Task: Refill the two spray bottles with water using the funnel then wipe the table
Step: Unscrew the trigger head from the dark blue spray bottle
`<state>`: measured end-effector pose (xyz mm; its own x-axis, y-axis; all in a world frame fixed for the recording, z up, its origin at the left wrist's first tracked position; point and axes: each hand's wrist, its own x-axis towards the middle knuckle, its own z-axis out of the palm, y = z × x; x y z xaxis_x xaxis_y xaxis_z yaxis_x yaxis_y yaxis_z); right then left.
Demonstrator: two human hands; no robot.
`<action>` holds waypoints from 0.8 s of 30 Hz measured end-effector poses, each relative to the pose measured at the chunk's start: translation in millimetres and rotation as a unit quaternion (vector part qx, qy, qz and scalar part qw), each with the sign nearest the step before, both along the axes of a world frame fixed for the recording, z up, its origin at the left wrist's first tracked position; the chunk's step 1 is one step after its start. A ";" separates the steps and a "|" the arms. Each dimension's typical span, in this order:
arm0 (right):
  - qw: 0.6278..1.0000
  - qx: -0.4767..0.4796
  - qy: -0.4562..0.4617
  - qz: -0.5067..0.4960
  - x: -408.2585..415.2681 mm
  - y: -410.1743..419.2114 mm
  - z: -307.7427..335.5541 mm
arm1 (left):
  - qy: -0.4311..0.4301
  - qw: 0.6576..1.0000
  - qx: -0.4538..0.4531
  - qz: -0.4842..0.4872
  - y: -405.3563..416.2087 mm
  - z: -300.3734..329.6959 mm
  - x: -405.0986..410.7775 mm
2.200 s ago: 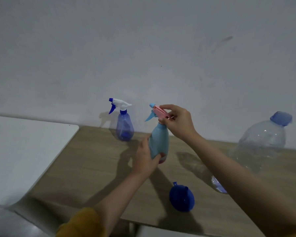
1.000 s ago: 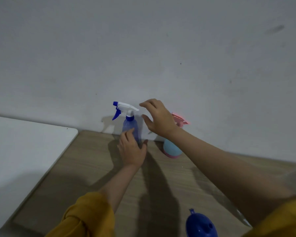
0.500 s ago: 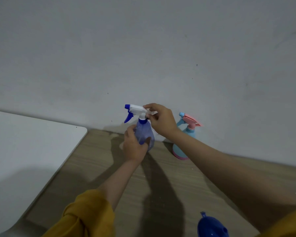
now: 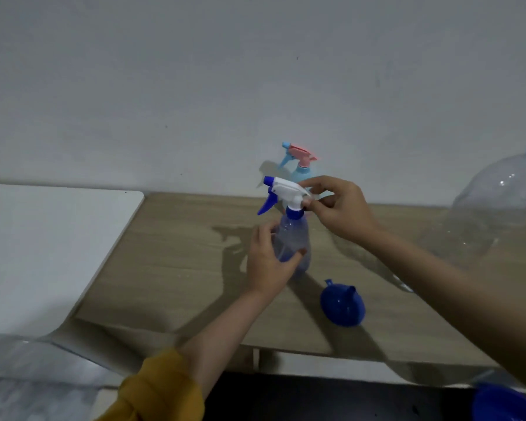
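Both hands on the clear blue spray bottle [image 4: 293, 244].

The left hand [image 4: 268, 262] wraps its body while the right hand [image 4: 339, 208] pinches the white trigger head [image 4: 287, 192]. It stands on the wooden table [image 4: 170, 268]; the blue funnel [image 4: 342, 306] lies nearby, the pink-topped bottle [image 4: 299, 167] by the wall.

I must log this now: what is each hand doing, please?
Left hand: closed around the body of the purple bottle.
Right hand: fingers pinching the bottle's white spray head.
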<state>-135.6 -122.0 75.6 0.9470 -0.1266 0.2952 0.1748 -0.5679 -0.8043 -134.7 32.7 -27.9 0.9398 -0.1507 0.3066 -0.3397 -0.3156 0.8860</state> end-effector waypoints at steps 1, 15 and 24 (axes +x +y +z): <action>1.000 0.005 0.003 -0.003 -9.1 -3.4 -5.3 | 0.007 1.000 0.006 -0.011 -2.2 -1.9 -8.8; 0.982 0.155 0.015 -0.110 -53.3 10.2 -55.0 | 0.058 0.997 0.055 -0.018 -15.4 1.0 -48.2; 0.970 0.184 -0.062 -0.148 -44.5 31.5 -67.6 | 0.027 0.998 0.056 -0.013 -15.1 -1.3 -49.1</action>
<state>-180.1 -90.5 7.9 0.8139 -0.5052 0.2868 0.1559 -0.2855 -0.9456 -183.8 17.6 -29.2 0.9499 -0.2059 0.2353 -0.3016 -0.4060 0.8627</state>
